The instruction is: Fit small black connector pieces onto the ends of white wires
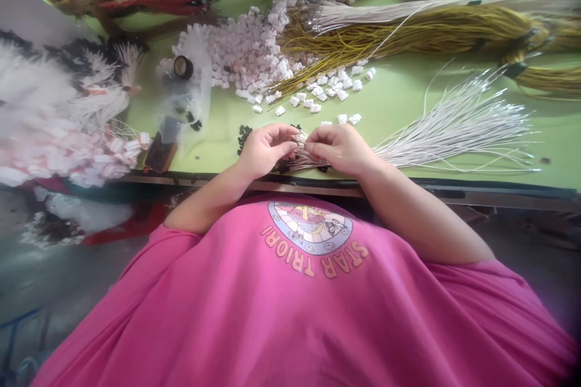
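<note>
My left hand (271,148) and my right hand (339,146) meet close together near the table's front edge. Between them are the gathered ends of a bundle of white wires (458,127), which fans out to the right under my right forearm. The fingers of my right hand pinch at a white wire end. At the same ends, the thumb and forefinger of my left hand are closed, but what they pinch is too small to make out. Small black connectors (245,136) lie beside and partly behind my left hand.
A heap of white connectors (240,48) lies beyond my hands, with loose ones (336,84) nearer. Yellow wires (408,30) stretch along the back right. At left are a black tape roll (183,67), a phone (164,145) and a pile of white-connector leads (68,145).
</note>
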Demonstrator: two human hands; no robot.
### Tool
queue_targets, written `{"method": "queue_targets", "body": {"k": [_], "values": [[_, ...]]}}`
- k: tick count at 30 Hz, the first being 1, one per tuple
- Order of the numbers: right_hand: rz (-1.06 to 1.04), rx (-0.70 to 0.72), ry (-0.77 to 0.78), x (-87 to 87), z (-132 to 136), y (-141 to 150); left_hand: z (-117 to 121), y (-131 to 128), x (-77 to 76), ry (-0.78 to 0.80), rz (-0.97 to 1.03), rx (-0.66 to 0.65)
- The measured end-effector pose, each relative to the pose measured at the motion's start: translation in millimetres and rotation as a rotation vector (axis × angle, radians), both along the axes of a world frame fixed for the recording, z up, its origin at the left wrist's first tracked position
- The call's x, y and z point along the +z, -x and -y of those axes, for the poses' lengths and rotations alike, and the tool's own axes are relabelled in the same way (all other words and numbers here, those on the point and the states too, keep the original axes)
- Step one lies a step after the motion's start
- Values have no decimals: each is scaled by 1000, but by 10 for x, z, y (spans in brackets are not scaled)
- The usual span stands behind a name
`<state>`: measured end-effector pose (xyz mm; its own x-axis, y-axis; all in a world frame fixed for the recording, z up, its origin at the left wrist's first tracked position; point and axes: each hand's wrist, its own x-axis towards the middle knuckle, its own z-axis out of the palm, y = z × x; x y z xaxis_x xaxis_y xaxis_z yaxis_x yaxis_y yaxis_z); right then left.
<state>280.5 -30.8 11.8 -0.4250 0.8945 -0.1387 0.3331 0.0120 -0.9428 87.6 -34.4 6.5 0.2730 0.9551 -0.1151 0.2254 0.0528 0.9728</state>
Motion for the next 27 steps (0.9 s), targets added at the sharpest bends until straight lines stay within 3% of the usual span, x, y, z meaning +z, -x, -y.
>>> {"method": "queue_targets", "body": {"k": [5,14,23,27], "values": [[28,20,-91,18,11,38,25,-9,-29,-53,-73,38],[12,20,-53,21,6,19,61,8,19,-152,-150,11],[-4,48,-32,24,10,23,65,11,11,-138,-140,16],[24,55,-36,18,1,15,57,17,37,-235,-169,-31]]}}
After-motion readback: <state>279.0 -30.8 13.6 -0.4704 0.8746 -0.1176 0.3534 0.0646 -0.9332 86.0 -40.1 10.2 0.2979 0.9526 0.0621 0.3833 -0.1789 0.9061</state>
